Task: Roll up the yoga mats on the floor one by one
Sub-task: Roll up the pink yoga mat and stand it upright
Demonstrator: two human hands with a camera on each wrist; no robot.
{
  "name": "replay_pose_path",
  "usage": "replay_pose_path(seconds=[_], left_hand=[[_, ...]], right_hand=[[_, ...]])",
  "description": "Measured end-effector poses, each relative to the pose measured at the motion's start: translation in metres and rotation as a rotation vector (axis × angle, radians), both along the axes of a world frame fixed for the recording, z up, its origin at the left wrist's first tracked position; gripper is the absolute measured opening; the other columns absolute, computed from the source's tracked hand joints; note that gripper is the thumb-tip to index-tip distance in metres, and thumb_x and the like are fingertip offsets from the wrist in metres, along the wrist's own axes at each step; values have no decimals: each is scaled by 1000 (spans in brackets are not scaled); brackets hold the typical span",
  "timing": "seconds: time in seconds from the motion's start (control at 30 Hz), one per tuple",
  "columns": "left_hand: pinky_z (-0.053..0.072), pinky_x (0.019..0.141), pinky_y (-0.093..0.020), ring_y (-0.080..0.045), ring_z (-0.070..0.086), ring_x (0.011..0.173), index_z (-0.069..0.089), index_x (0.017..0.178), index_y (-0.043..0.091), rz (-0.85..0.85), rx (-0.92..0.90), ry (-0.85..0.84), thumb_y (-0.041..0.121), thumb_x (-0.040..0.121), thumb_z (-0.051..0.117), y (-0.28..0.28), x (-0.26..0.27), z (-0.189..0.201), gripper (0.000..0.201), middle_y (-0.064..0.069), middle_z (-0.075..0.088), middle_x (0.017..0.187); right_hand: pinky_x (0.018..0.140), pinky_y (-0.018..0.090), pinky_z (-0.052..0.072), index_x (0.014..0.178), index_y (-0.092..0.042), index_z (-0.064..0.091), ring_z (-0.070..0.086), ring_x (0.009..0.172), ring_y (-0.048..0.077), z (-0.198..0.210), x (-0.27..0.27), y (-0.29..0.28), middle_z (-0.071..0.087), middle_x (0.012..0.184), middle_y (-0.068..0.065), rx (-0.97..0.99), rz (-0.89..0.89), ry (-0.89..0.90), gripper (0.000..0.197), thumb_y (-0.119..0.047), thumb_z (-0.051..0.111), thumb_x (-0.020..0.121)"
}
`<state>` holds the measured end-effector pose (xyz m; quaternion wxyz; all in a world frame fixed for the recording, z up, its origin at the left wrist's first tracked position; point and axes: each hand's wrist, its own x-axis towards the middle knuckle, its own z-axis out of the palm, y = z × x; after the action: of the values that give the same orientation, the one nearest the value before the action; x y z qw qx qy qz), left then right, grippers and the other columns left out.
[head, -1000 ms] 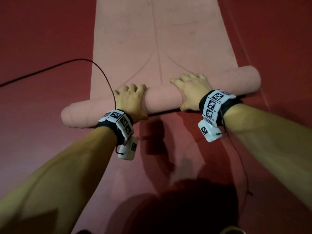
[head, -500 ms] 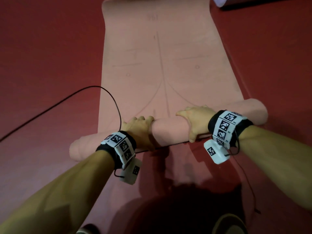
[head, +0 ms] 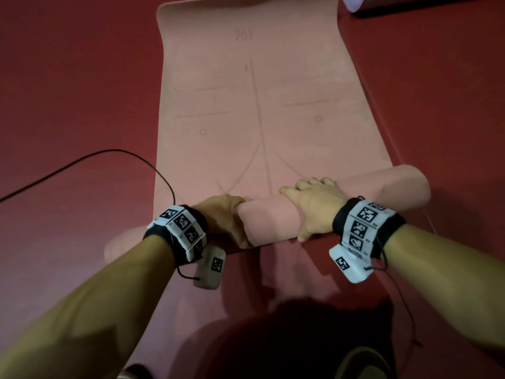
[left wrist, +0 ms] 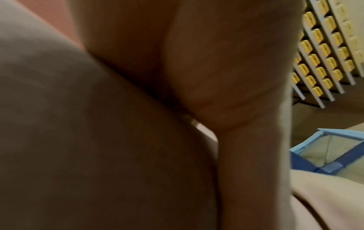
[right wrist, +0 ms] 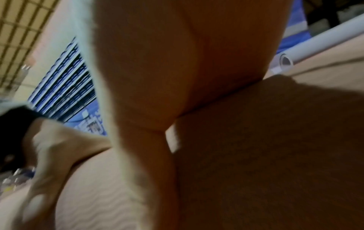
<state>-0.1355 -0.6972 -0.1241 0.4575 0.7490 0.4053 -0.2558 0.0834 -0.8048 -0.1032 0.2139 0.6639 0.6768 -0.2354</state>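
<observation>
1. Fingers [head: 314, 183] of the right hand [head: 317, 212] curl over the pink mat's roll [head: 269, 224]; the left hand [head: 225, 217] apparently grips likewise.
2. Roll lies near, flat mat [head: 254, 105] stretching far across the red floor [head: 68, 91].

A red floor [head: 68, 77] fills the head view. A thin black cable [head: 82, 160] curves across it from the left edge. At the top right corner lies the end of a pale roll [head: 355, 2]; the right wrist view shows it as a white roll [right wrist: 325, 40] with an open end. The left wrist view shows rows of yellow seats [left wrist: 325, 51] on pale frames and a light blue box [left wrist: 325, 152]. The right wrist view shows blue slats [right wrist: 65, 87].
</observation>
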Motion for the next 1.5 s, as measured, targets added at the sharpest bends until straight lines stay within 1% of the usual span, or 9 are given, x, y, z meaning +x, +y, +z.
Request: replay_pose_path(seconds=[0.13,0.27,0.4,0.57,0.67,0.83,0.97,1.23,1.5], left_hand=[[36,108,-55,-22,46,122,41,142,43,-114,268,72,64,42,87,-4,-4,11,112,6,49,127],[36,106,-57,-25,43,123,31,144,43,-175,465,154,69,48,83,-16,-1,13,113,5,44,130],[46,101,-49,-25,49,118,40,141,42,-137,370,109,64,43,89,-2,1,10,111,2,51,124],[54,95,-40,-14,65,102,62,121,35,-10,123,-20,52,27,92,20,2,9,100,11,70,109],[51,100,-36,-11,64,107,61,125,35,10,87,-56,41,38,99,27,1,5,95,15,69,112],[41,105,-51,-23,47,120,39,142,45,-87,305,-9,69,38,80,27,2,13,114,4,48,127],[41,101,-55,-25,43,120,30,144,46,-187,506,126,70,45,83,13,13,7,114,3,43,127],[46,104,-42,-23,52,119,43,143,40,-120,268,59,53,42,96,47,18,10,115,3,52,127],[47,104,-44,-26,52,117,46,146,37,3,294,-17,43,51,97,58,18,17,107,-3,49,125]], right_hand=[[102,49,35,151,-38,22,47,120,26,4,7,17,50,132,3,-64,-22,63,119,-56,87,52],[101,47,39,145,-35,26,56,112,24,11,14,39,58,130,-1,-162,-101,206,118,-47,92,49],[104,45,38,140,-33,35,47,120,22,9,20,36,51,130,-2,-66,-79,232,105,-52,90,52],[111,45,29,154,-27,13,37,131,22,-4,13,10,39,144,-2,158,110,12,121,-66,80,60],[107,44,32,153,-29,17,41,128,23,-5,15,17,42,142,-2,156,98,11,121,-67,81,58],[104,45,38,152,-34,26,48,124,26,0,23,51,50,138,2,-6,33,104,121,-58,88,50],[104,41,42,152,-39,23,51,125,25,4,30,69,51,143,-1,-115,-57,242,126,-47,93,48],[115,45,24,156,-34,13,33,138,23,-3,31,44,36,151,-3,133,64,68,123,-64,82,58],[105,41,40,153,-37,25,49,125,26,1,35,86,49,142,2,-50,-59,169,121,-48,92,52]])
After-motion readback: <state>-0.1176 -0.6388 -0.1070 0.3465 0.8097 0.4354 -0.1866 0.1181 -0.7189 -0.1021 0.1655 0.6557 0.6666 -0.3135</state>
